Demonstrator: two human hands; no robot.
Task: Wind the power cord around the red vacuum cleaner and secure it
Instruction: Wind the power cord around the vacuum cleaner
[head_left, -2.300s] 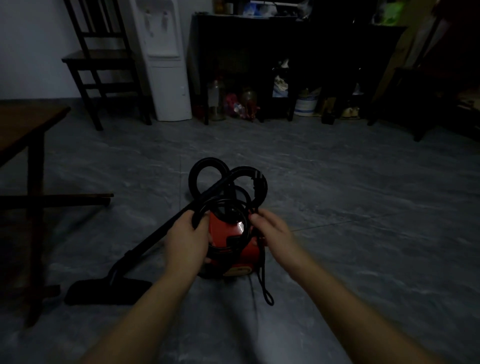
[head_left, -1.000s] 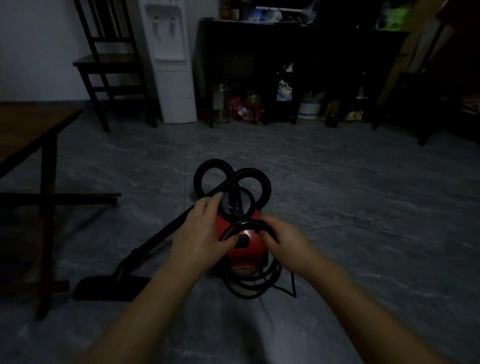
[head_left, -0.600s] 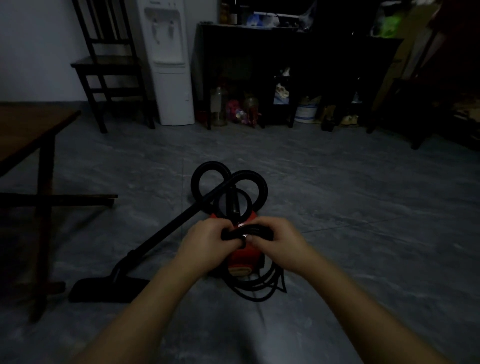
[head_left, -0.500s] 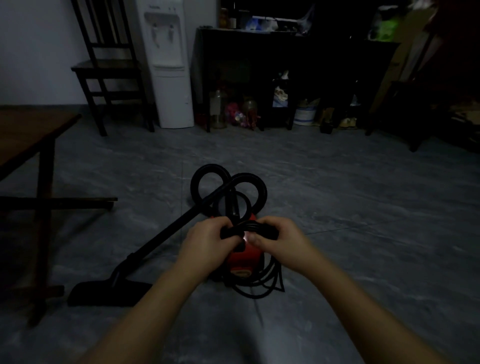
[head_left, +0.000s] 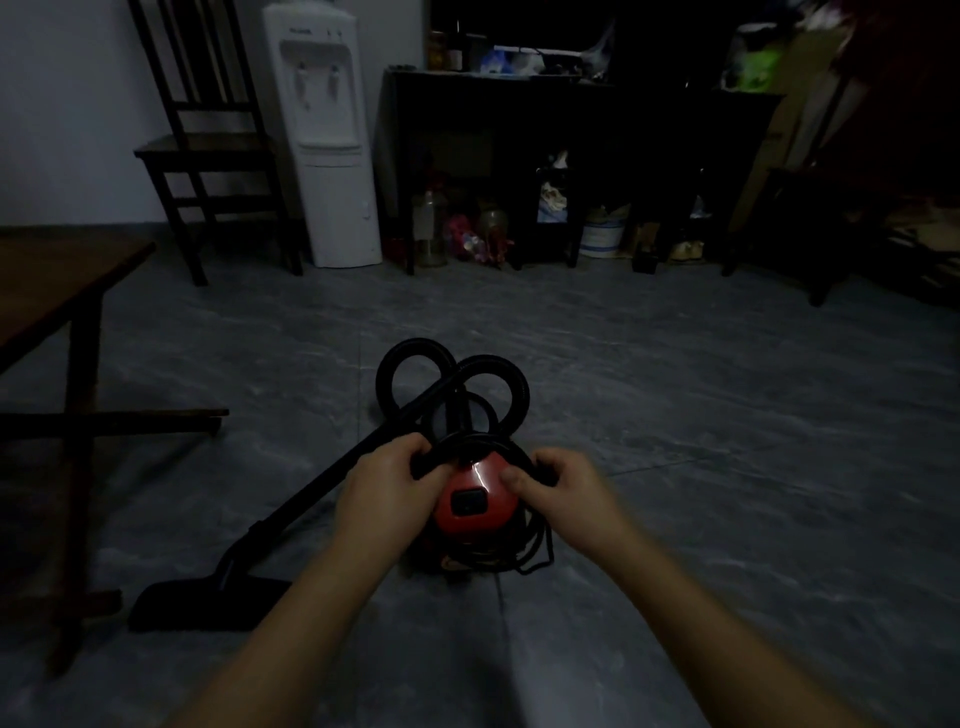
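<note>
Red vacuum cleaner (head_left: 475, 506) with black switch panel; black power cord (head_left: 480, 442); black looped hose (head_left: 452, 371); grey marbled floor tiles (head_left: 701, 426); white water dispenser (head_left: 324, 135); dark brown wooden chair (head_left: 208, 150).

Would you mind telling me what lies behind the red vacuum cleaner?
Behind the red vacuum cleaner, black hose coils on the floor. Where the hose joins the body is hidden by both hands.

— Left arm, bare forearm: where does it run?
— Up from the lower edge toward centre; left hand (head_left: 387, 496) curled, fingers closed on the thin black power cord (head_left: 470, 440), knuckles up.
— Right arm?
— Bare, entering from lower right, angled inward. Right hand (head_left: 569, 491) curled on the same cord, thumb pointing inward. Hands level, set slightly apart.
</note>
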